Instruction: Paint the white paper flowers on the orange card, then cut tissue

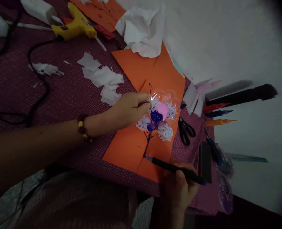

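Observation:
My left hand (129, 108) reaches across the table and pinches the rim of a clear plastic paint palette (163, 109) holding pink and dark blue paint. The palette rests on a sheet of orange paper (129, 149), over white petal shapes. My right hand (180, 190) grips a black paintbrush (174, 169) near the table's front edge. The brush tip touches the lower end of a dark blue painted stem (147, 143) on the orange paper.
Black scissors (185, 130) lie right of the palette. Paint tubes (218, 114) and a black cylinder (243, 94) sit by the white wall. A yellow glue gun (74, 27), torn white paper scraps (103, 78), crumpled paper (142, 30) and a black cable (37, 70) lie on the checked cloth.

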A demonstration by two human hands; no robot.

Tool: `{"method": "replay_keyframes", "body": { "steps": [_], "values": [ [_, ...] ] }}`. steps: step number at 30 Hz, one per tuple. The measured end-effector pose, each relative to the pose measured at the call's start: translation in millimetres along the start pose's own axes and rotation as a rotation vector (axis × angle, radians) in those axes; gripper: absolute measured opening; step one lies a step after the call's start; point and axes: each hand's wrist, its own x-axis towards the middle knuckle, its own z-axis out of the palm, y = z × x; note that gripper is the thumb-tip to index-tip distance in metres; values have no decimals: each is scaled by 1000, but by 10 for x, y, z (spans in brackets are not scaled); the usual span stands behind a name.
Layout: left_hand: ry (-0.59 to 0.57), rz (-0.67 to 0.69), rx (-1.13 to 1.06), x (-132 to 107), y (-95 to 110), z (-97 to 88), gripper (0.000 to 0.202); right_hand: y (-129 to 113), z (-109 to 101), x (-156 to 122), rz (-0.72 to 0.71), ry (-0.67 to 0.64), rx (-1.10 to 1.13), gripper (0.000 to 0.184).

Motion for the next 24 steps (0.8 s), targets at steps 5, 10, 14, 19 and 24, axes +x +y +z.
{"method": "replay_keyframes", "body": {
  "steps": [5, 10, 14, 19, 24],
  "values": [
    [12, 14, -3, 4, -13, 9, 23, 3, -61, -22, -10, -26, -46, 5],
    [9, 19, 3, 9, -17, 13, 22, 21, -108, -89, 13, -143, -7, 9],
    [2, 13, 0, 11, -2, 8, 22, -21, -68, -64, 37, -192, 126, 14],
    [1, 5, -7, 6, 4, 9, 24, -35, -37, 23, -6, -18, 72, 6],
    [2, 7, -13, 4, 1, 11, 22, 5, -54, -8, 14, -22, -45, 3]
  ]
}}
